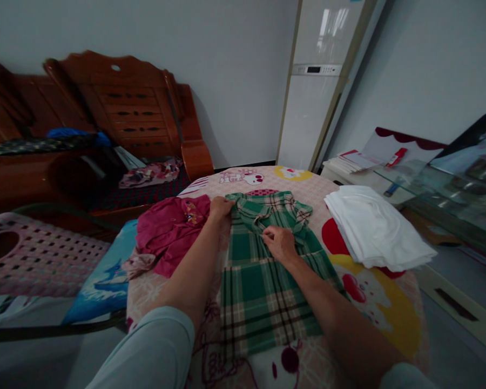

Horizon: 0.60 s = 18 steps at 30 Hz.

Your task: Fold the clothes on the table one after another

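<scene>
A green plaid dress [247,286] lies spread on the round table [235,373], its neck end away from me. At its upper left corner, my left hand [222,207] is closed on the edge of the cloth. My right hand [280,241] pinches the fabric near the middle of the bodice, just below the collar. Left of the dress sits a crumpled magenta garment [174,227], beside my left forearm. A folded stack of white cloth [376,227] rests at the table's right side.
Wooden armchairs [133,113] stand at the back left, with a pink woven chair [65,254] and blue cushion [105,275] nearer. A tall white air conditioner [308,119] is in the corner. On the right is a glass-topped cabinet [449,200].
</scene>
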{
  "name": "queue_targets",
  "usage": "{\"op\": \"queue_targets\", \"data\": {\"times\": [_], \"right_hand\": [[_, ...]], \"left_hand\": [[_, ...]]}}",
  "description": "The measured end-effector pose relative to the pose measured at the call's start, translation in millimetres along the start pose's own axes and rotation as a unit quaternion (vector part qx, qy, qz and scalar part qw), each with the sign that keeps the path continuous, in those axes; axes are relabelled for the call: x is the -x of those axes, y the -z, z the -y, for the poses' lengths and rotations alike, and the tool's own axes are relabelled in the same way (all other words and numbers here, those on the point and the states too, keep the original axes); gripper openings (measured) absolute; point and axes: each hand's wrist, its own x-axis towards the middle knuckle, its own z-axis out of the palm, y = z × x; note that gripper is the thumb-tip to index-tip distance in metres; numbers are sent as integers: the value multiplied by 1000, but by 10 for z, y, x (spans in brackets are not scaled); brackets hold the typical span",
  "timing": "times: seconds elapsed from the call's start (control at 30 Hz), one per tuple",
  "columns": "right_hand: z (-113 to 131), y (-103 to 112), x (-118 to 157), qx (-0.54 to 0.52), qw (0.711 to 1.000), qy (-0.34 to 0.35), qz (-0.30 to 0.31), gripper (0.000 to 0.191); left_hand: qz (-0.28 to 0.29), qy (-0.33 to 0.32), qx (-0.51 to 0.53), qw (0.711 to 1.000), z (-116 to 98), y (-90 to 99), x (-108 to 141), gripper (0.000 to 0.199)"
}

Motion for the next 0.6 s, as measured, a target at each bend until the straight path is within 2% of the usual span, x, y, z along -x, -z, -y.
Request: {"op": "queue_targets", "data": {"times": [0.1, 0.17, 0.27, 0.4, 0.53, 0.6], "right_hand": [[-11, -13, -12, -9, 1000, 0, -3, 9], [-17, -20, -20, -14, 1000, 0, -5, 9], [-31, -21, -29, -24, 1000, -1, -7, 10], [-44, -8, -32, -36, 999, -14, -1, 15], [-30, -1, -24, 9, 1000, -8, 22, 10], [-22, -3, -20, 44, 999, -4, 24, 12]], "left_hand": [[-16, 37, 27, 999, 16, -24, -5, 24], [-32, 30, 39, 998, 10, -39, 9, 20], [-57, 12, 55, 997, 6, -39, 27, 25], [-71, 21, 44, 996, 48, 11, 28, 20], [-72, 10, 12, 997, 75, 27, 67, 16], [-91, -6, -12, 996, 47, 17, 106, 19]]}}
